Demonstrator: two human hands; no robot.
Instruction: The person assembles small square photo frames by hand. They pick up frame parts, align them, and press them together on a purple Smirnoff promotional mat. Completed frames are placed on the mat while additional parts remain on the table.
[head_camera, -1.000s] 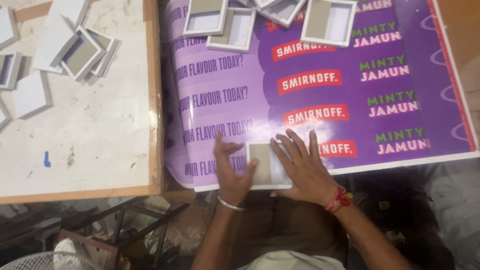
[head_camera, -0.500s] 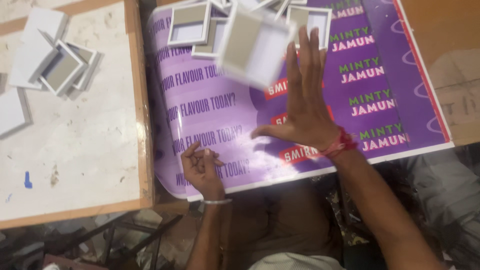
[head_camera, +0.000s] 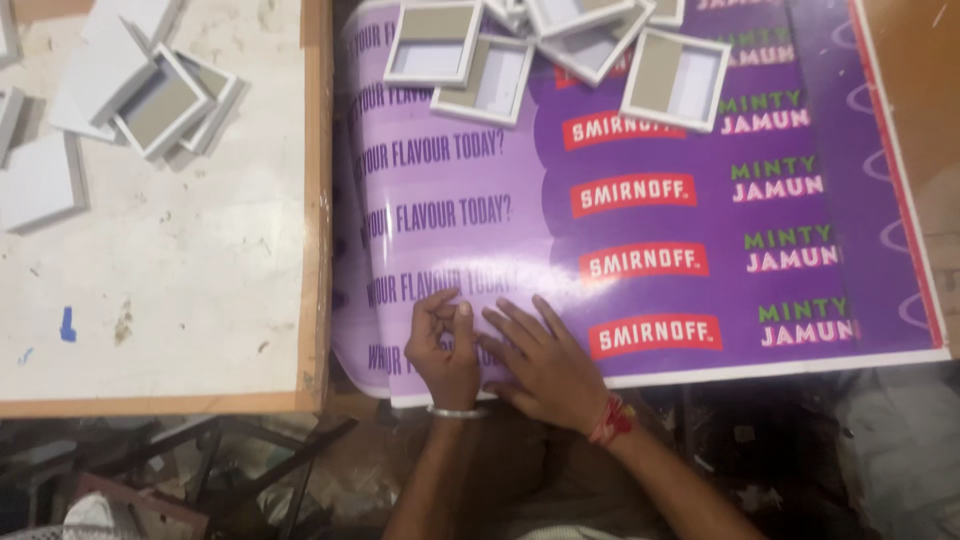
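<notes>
Both of my hands rest on a glossy purple printed sheet (head_camera: 640, 215) near its front edge. My left hand (head_camera: 445, 350) has its fingers curled in, knuckles on the sheet, and nothing shows in it; a thin bangle is on the wrist. Beside it, my right hand (head_camera: 545, 365) lies flat and empty with the fingers spread toward the left hand, touching it; a red thread is around the wrist. Several shallow white box trays with grey insides lie at the sheet's far end, among them one tray (head_camera: 435, 42) and another tray (head_camera: 675, 78).
A white-topped table with a wooden rim (head_camera: 315, 220) stands to the left, bearing more white trays (head_camera: 165, 95) and a flat white lid (head_camera: 40, 185). A brown surface (head_camera: 915, 90) borders the sheet on the right. Dark clutter lies below the front edge.
A second ago both hands pressed a white tray at the front edge. The right hand then carried it to the far pile and has come back empty beside the left hand.
</notes>
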